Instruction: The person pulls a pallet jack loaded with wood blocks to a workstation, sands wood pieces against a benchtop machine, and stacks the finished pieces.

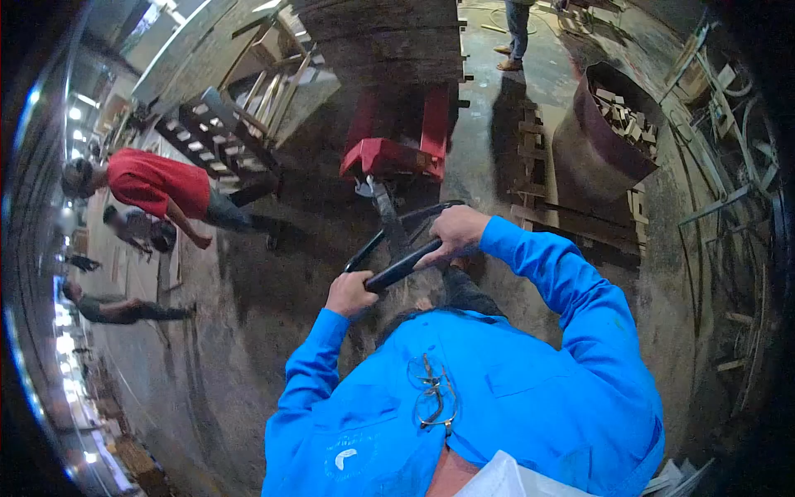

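Observation:
A red pallet jack stands ahead of me, its forks under a stack of dark wooden boards. Its steering arm reaches back toward my body and ends in a black loop handle. My left hand is closed around the left end of that handle. Higher up, my right hand wraps around the handle's right end. The handle hides some of the fingers on both hands.
On the right, a large rusty drum full of wood offcuts stands by wooden pallets. Metal frames line the right wall. A person in a red shirt and others are on the left. Another person's legs show at the top.

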Available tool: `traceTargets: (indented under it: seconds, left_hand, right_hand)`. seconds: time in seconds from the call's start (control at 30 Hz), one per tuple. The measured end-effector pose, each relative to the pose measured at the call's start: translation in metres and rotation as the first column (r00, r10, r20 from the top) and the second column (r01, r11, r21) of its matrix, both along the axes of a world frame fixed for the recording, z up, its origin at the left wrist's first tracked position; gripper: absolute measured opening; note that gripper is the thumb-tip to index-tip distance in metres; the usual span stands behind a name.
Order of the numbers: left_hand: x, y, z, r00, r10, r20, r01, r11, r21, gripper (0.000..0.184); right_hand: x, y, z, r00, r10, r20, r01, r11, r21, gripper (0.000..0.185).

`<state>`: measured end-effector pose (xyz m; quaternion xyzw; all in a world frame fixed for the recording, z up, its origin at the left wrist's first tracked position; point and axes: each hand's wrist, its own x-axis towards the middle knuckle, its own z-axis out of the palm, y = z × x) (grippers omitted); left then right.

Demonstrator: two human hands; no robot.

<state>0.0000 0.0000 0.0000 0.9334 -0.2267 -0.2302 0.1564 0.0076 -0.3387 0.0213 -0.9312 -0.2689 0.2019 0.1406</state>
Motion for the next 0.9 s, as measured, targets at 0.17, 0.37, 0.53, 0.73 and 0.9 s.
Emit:
traceTargets:
  seconds: [0.17, 0.37, 0.53, 0.73, 0.9]
  left_hand:
    - [-0.068, 0.028, -0.026, 0.995, -0.025, 0.094, 0.029, 0.999, -0.042, 0.036]
    - [-0.128, 0.024, -0.023, 0.996, -0.043, 0.077, 0.043, 0.999, -0.004, 0.035]
    - [-0.185, 0.0, -0.016, 0.999, 0.012, 0.041, -0.011, 1.0, -0.024, 0.037]
    - [-0.268, -0.027, -0.01, 0.998, 0.047, 0.039, -0.047, 0.999, 0.003, 0.031]
    - [-0.329, -0.042, -0.009, 0.998, 0.064, 0.023, -0.064, 0.998, -0.017, 0.029]
  right_hand:
    - [-0.078, 0.033, -0.016, 0.996, -0.091, 0.02, 0.091, 0.996, -0.007, 0.099]
    - [-0.137, 0.033, -0.026, 0.993, -0.096, 0.07, 0.098, 0.995, -0.03, 0.099]
    - [-0.185, 0.01, -0.018, 0.996, -0.07, 0.051, 0.071, 0.997, -0.007, 0.099]
    - [-0.258, -0.018, -0.012, 0.998, -0.034, 0.055, 0.028, 0.995, 0.097, 0.093]
    - [-0.31, -0.034, -0.009, 1.0, 0.006, 0.008, -0.007, 0.997, 0.076, 0.091]
